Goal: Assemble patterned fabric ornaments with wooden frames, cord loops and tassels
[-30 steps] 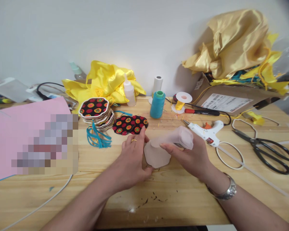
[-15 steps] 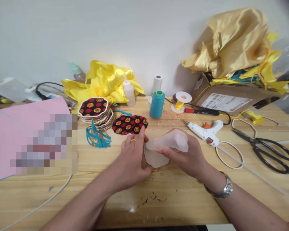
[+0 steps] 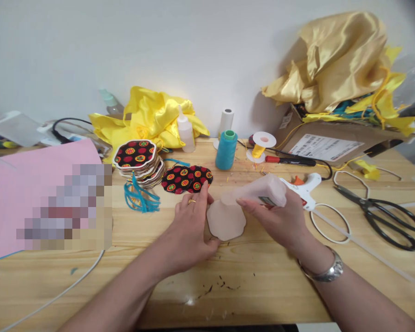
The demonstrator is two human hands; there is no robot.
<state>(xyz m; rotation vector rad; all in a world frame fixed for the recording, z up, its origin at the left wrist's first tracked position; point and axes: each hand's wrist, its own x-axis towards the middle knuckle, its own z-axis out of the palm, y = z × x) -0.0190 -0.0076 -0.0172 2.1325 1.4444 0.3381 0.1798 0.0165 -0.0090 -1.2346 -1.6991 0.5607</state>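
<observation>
My right hand (image 3: 275,216) grips a translucent squeeze bottle (image 3: 259,193), tipped sideways with its nozzle end over a pale pink scalloped piece (image 3: 226,221) lying flat on the wooden table (image 3: 228,281). Fingers of my left hand (image 3: 190,221), which wears a gold ring, press down on the left edge of that pale piece. Just behind my left hand lies a black patterned fabric cutout (image 3: 186,179).
A stack of patterned fabric discs (image 3: 138,159) with turquoise tassels (image 3: 138,196) sits left of centre. A teal thread cone (image 3: 226,150), glue gun (image 3: 299,189), black scissors (image 3: 383,214), wire rings (image 3: 330,223), pink paper (image 3: 31,184), yellow satin (image 3: 152,115) and a cardboard box (image 3: 332,140) surround the work spot.
My right hand has shifted the bottle up and to the right, so more of the pale piece shows. My left hand has stayed where it was.
</observation>
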